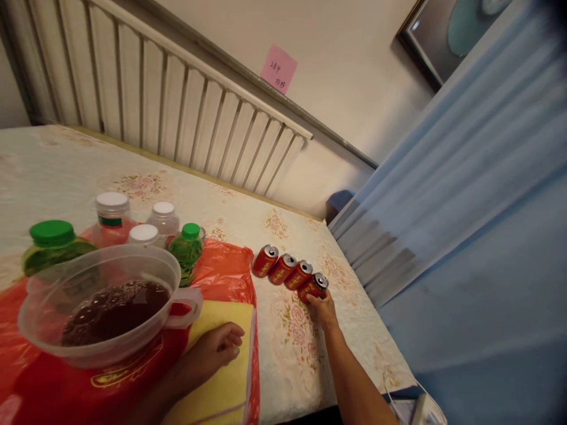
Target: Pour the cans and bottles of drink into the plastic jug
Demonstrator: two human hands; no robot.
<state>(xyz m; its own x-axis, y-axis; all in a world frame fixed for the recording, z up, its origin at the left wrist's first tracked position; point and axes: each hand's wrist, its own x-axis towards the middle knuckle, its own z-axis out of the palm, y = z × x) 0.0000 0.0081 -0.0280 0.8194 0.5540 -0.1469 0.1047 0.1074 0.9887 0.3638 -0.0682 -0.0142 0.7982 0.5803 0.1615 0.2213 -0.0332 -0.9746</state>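
Note:
My right hand [324, 310] grips a red soda can [312, 287] with yellow lettering, the nearest in a short row. Its top is opened. Beside it stand more red cans of the same kind, a second can [298, 275], a third can [282, 269] and one at the far end [264, 261], all upright with opened tops. My left hand [221, 345] is empty, its fingers loosely curled and the thumb a little apart, over a folded yellow cloth [221, 383]. Left of it, a translucent plastic bowl with a handle [183, 310] contains dark brown, bubbly liquid.
Behind the bowl stand a green-lidded jar [52, 234], a white-capped clear jar [112, 203], a small green-capped bottle [186, 251] and other white-capped jars. Red plastic sheeting [225, 265] lies beneath. A floral tablecloth [248, 215] covers the table; a blue curtain [452, 224] hangs at right.

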